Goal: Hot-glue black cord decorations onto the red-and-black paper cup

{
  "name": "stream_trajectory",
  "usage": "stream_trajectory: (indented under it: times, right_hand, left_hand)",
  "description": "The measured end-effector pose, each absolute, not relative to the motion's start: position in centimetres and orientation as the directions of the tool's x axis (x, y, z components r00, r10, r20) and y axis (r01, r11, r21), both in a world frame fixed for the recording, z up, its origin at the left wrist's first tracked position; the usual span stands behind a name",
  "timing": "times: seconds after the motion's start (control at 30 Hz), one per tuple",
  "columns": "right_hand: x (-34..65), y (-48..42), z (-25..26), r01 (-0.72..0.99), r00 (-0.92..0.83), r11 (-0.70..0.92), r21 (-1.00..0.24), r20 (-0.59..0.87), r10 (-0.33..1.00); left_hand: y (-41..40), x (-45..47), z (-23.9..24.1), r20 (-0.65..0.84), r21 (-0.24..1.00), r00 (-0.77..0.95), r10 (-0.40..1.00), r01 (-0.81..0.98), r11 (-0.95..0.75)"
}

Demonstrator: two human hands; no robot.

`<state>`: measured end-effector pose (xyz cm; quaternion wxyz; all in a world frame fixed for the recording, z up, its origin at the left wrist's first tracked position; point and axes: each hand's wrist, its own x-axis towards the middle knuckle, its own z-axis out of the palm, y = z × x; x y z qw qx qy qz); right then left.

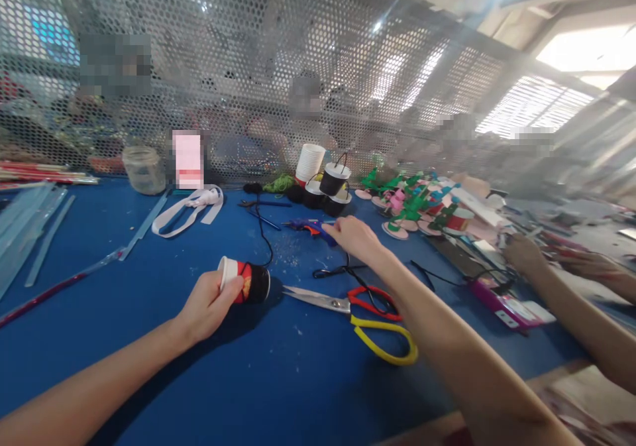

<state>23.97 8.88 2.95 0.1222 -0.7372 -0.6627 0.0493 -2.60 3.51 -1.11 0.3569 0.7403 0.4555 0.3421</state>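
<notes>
My left hand (207, 307) is wrapped round a paper cup (229, 275) lying on its side, its white rim facing left. Black yarn (260, 283) covers the base end of the cup, and a strand runs from it up to a dark ball of yarn (252, 187). Farther off, my right hand (355, 237) is closed on the handle of a blue glue gun (311, 226) whose nozzle points left. Between my arms lie scissors (342, 303) with one red and one yellow handle, blades pointing left.
White cups (311, 161) and black-wrapped cups (334, 179) stand by the mesh screen (238, 88). White ribbon (186, 217), a jar (144, 171) and glue sticks (30, 234) are on the left. Small green decorations (417, 201), a purple power strip (504, 303) and another person's hand (524, 255) are on the right.
</notes>
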Motion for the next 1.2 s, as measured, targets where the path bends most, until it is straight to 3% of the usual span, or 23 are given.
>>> stream_trajectory:
  times: [0.23, 0.4, 0.57, 0.63, 0.73, 0.83, 0.9, 1.0, 1.1, 1.2]
  right_hand:
    - [26.5, 3.3, 2.5, 0.993, 0.075, -0.091, -0.075, -0.189, 0.979]
    - [26.5, 2.4, 1.9, 0.986, 0.121, -0.136, -0.096, -0.142, 0.982]
    - [27.2, 1.4, 3.0, 0.997, 0.041, -0.053, -0.049, -0.219, 0.975]
    - [26.6, 1.1, 3.6, 0.998, -0.020, 0.012, -0.054, -0.147, 0.989]
    - [23.9, 1.1, 4.6, 0.943, -0.174, 0.191, -0.272, 0.086, 0.981]
    - [19.7, 1.9, 4.9, 0.754, -0.312, 0.335, -0.565, 0.140, 0.940]
    - [17.2, 2.9, 4.4, 0.656, -0.360, 0.369, -0.658, 0.156, 0.920]
    - [15.2, 4.5, 3.0, 0.599, -0.357, 0.313, -0.737, 0.104, 0.928]
    - [15.0, 5.6, 1.7, 0.587, -0.324, 0.123, -0.800, -0.093, 0.941]
    - [15.1, 5.4, 1.0, 0.362, -0.431, -0.074, -0.929, -0.237, 0.871]
  left_hand:
    - [3.7, -2.4, -1.2, 0.161, 0.834, 0.361, 0.919, 0.448, -0.322]
    - [3.7, -2.5, -1.2, 0.180, 0.834, 0.361, 0.915, 0.437, -0.337]
    - [3.8, -2.4, -1.3, 0.187, 0.829, 0.369, 0.911, 0.438, -0.347]
    - [3.9, -2.4, -1.3, 0.180, 0.826, 0.373, 0.910, 0.446, -0.346]
    - [3.7, -2.3, -1.2, 0.188, 0.815, 0.385, 0.903, 0.452, -0.363]
    - [3.4, -2.4, -1.1, 0.264, 0.760, 0.419, 0.869, 0.464, -0.455]
    - [3.2, -2.4, -0.8, 0.343, 0.690, 0.471, 0.812, 0.460, -0.559]
    - [2.9, -2.4, -0.4, 0.438, 0.588, 0.553, 0.709, 0.421, -0.691]
    - [2.7, -2.4, -0.2, 0.491, 0.542, 0.574, 0.655, 0.387, -0.746]
    - [2.4, -2.4, -0.2, 0.503, 0.553, 0.581, 0.640, 0.353, -0.755]
